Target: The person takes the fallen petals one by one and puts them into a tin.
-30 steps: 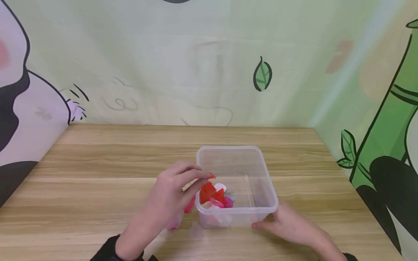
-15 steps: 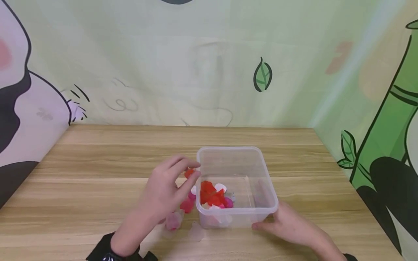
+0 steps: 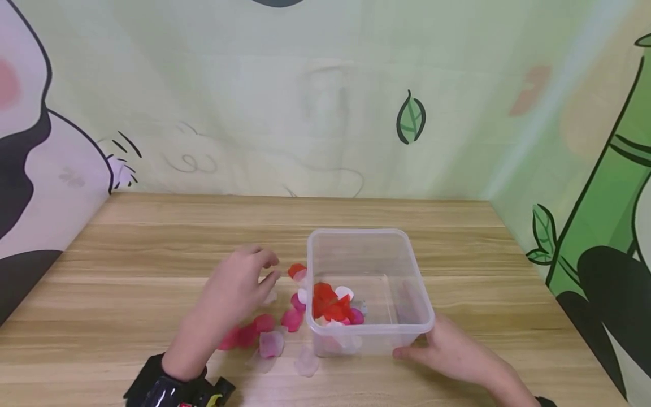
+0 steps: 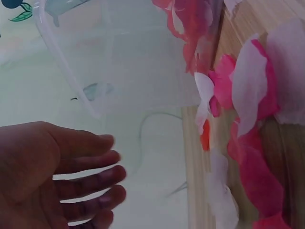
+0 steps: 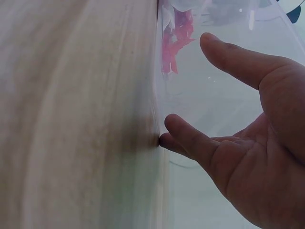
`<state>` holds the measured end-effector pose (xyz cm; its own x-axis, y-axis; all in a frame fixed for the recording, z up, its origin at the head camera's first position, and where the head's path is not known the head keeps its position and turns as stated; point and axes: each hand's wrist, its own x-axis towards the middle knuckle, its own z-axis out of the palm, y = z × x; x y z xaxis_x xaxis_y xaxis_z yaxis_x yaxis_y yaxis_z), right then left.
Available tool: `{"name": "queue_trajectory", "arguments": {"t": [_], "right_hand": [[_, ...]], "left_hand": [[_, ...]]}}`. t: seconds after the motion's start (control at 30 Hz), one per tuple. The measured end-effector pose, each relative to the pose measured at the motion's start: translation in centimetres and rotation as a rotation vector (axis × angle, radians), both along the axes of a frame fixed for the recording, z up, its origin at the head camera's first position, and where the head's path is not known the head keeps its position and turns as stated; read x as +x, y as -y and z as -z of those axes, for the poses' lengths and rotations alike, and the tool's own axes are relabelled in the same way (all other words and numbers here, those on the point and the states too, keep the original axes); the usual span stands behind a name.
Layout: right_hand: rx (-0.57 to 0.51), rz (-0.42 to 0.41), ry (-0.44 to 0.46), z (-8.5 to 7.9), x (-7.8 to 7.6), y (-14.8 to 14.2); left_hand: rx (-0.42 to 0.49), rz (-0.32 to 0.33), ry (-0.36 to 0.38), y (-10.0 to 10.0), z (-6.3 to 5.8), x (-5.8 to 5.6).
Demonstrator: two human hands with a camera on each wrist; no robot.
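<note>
My left hand (image 3: 236,288) hovers over the table left of a clear plastic box (image 3: 370,328), its fingers loosely bent with nothing between them. Beneath and beside it lie loose artificial petals: a deep pink petal (image 3: 292,320), a pale pink petal (image 3: 271,343) and a red petal (image 3: 296,270) close to the box wall. Inside the box, red petals (image 3: 325,302) and a white petal (image 3: 343,293) are heaped at the left. My right hand (image 3: 452,350) rests at the box's near right corner, thumb along the front and fingers by the side. In the right wrist view its thumb and fingers are spread.
A wood-grain table (image 3: 178,237) bears everything. Behind it hangs a green cloth backdrop (image 3: 229,113) printed with a leaf, bamboo and panda shapes. A translucent petal (image 3: 307,362) lies in front of the box's left corner.
A red petal that my left hand pinched over the box is out of its fingers. That hand has drawn back left, uncovering petals on the table. My right hand and the box stay put.
</note>
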<state>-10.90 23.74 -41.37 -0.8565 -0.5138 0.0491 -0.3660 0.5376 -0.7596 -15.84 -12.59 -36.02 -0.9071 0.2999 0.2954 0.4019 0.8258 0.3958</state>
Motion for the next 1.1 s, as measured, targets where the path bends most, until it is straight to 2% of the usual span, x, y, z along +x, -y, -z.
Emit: {"name": "queue_trajectory", "arguments": {"t": [0.17,0.37,0.47,0.7,1.1], "right_hand": [[-0.001,0.0,0.006,0.0,-0.1,0.0],[0.0,0.0,0.017,0.0,-0.1,0.0],[-0.003,-0.001,0.026,0.0,-0.1,0.0],[-0.016,-0.005,0.019,0.0,-0.1,0.0],[-0.021,-0.008,0.012,0.1,-0.2,-0.1]], "left_hand": [[-0.093,-0.006,0.125,0.6,0.6,-0.5],[-0.186,-0.039,0.213,1.0,1.5,-0.9],[-0.203,-0.046,0.245,1.1,2.0,-1.1],[-0.223,-0.057,0.253,1.0,3.0,-1.5],[-0.225,-0.074,0.248,1.0,3.2,-1.6]]}}
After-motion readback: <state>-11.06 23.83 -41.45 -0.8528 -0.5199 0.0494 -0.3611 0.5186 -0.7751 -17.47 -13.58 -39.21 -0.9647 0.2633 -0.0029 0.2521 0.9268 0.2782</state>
